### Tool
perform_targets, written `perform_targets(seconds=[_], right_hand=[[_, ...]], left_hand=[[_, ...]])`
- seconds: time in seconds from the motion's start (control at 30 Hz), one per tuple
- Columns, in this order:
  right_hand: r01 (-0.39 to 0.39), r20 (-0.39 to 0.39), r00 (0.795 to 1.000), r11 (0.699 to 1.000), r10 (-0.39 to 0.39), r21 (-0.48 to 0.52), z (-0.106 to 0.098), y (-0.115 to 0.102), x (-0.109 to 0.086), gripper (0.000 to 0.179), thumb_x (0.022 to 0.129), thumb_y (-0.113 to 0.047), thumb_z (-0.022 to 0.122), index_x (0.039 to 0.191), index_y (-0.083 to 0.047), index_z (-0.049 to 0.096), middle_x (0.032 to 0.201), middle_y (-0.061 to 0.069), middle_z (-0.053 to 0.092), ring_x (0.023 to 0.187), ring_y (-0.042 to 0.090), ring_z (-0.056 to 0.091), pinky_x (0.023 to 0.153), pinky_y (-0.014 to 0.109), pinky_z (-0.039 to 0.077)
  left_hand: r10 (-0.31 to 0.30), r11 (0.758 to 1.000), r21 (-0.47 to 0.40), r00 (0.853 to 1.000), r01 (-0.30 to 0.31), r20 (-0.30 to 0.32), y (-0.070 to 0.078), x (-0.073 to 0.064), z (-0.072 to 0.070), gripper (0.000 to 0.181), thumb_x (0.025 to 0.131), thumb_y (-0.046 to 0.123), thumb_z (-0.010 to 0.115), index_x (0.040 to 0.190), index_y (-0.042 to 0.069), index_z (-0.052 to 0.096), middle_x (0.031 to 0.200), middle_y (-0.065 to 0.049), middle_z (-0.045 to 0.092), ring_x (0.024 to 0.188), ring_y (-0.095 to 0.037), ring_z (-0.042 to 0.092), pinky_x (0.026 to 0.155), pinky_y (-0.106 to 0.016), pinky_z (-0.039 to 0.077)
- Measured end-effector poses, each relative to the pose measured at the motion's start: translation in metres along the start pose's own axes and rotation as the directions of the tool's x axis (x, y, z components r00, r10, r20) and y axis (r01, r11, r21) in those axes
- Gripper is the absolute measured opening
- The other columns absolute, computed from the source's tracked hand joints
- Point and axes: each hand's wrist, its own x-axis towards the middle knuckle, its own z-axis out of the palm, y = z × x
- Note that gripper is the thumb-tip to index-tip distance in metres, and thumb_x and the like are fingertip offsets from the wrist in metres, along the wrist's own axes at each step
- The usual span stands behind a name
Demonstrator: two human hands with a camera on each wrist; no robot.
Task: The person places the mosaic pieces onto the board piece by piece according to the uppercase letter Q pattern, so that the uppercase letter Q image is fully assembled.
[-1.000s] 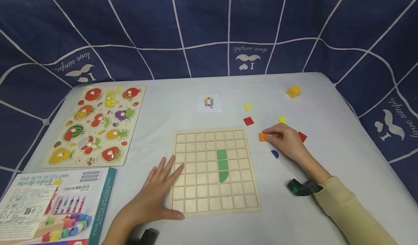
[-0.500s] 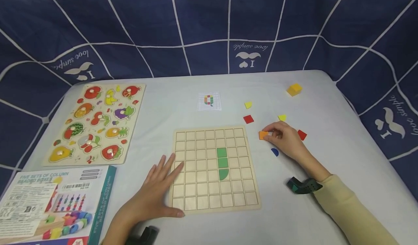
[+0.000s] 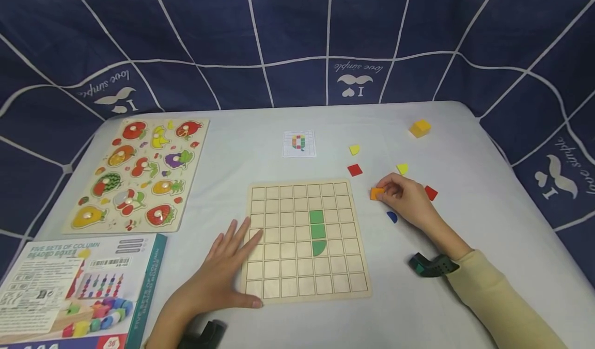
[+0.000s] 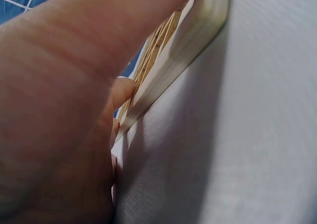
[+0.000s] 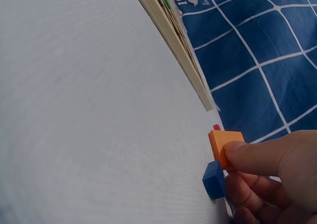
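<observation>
Work seems to be at the picking-up step: the right hand (image 3: 405,198) pinches an orange tile (image 3: 375,194) beyond the right edge of the wooden board (image 3: 279,266), a blue half-disc (image 3: 392,217) near it. (Whether the tile is off the surface (image 3: 334,328), I cannot tell.) The left hand (image 3: 218,276) grips nothing, its spread fingers reaching over the board's left edge. Three green pieces (image 3: 318,231) sit in one column nearer the right edge. The next move likely calls for a leftward carry into a square matching the card (image 3: 299,144) towards the surface's far edge.
</observation>
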Motion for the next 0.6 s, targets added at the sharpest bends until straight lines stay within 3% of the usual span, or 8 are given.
perform_targets(seconds=[0.33, 0.6], right_hand=[[-0.012, 0.016, 1.0, 0.995, 0.01, 0.101, -0.005, -0.01, 0.0, 0.012, 0.082, 0.003, 0.068, 0.092, -0.003, 0.066, 0.079, 0.006, 0.064, 0.065, 0.019, 0.057, 0.058, 0.017, 0.047], [-0.009, 0.088, 0.996, 0.969, -0.013, 0.247, -0.01, -0.036, 0.008, 0.013, 0.085, -0.001, 0.067, 0.098, -0.003, 0.066, 0.087, 0.008, 0.065, 0.074, 0.02, 0.062, 0.065, 0.021, 0.051]], left_hand=[[-0.006, 1.0, -0.003, 1.0, 0.006, -0.001, -0.001, 0.0, 0.001, 0.125, 0.051, 0.075, 0.07, 0.151, 0.018, 0.019, 0.156, -0.005, -0.004, 0.139, -0.03, -0.009, 0.107, -0.052, 0.0], [-0.013, 1.0, -0.005, 1.0, 0.013, 0.007, 0.0, 0.0, 0.002, 0.126, 0.051, 0.076, 0.069, 0.151, 0.018, 0.019, 0.156, -0.005, -0.004, 0.139, -0.03, -0.01, 0.107, -0.053, 0.0]])
